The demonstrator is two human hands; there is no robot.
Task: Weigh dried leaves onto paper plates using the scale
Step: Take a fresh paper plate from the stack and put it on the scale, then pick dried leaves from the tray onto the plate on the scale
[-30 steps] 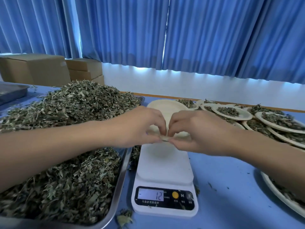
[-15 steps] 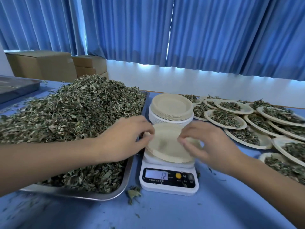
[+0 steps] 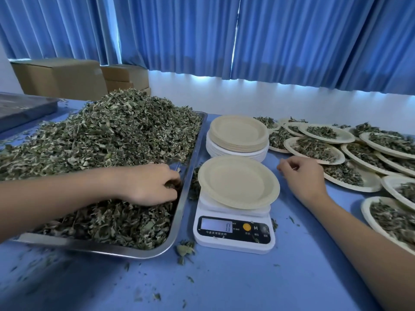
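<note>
Two hands are in play. The left hand (image 3: pixel 148 185) sits in the tray (image 3: pixel 184 194), fingers curled round a clump of dried leaves (image 3: pixel 112 135). The right hand (image 3: pixel 303 178) hangs loosely curled just beside the plate (image 3: pixel 239 181), holding nothing. That plate lies bare on the scale (image 3: pixel 233 230), display reading 0. Step in hand, by judgement: gathering the first portion. Next move: carry the clump over the tray rim, release above the plate centre, add gradually while watching the display
</note>
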